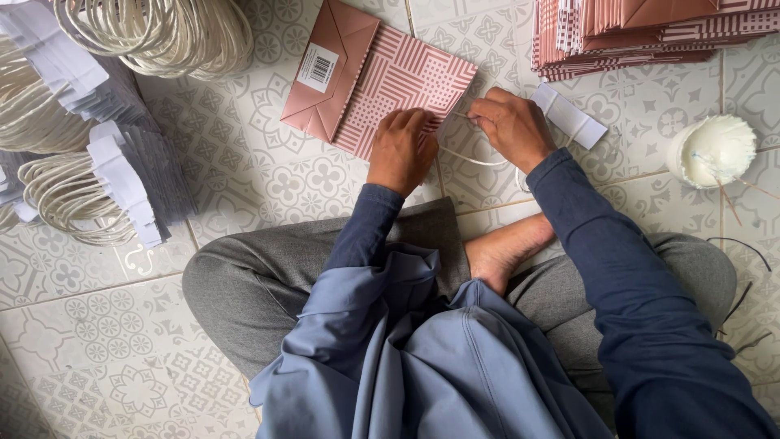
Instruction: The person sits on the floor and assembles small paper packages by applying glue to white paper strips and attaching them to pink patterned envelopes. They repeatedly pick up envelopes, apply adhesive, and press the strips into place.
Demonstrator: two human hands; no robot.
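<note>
Left hand: the left hand [400, 150] lies palm down on the near edge of the folded paper bag [382, 77], fingers bent and pressing it to the floor; it grasps nothing.
Right hand: the right hand [512, 128] is pinched shut on a white cord handle [475, 159] just beside the bag's right corner, fingertips touching the left hand's fingers.
Paper bag: flat on the tiled floor [268, 171] in front of the crossed legs, pink with a white geometric print; its plain rose base flap, bearing a white sticker, points away to the left.
Cord handle: it loops from the right hand down across the tiles, towards the bare foot [508, 248].
White card strip: the white card strip [571, 115] lies just right of the right hand, partly under it.
Bag stack: a stack of matching flat bags [642, 32] sits at the top right, well apart.
Handle bundles: bundles of cream cord handles [81, 195] with white card strips fill the left side.
Glue cup: a white cup [712, 150] stands at the right.
</note>
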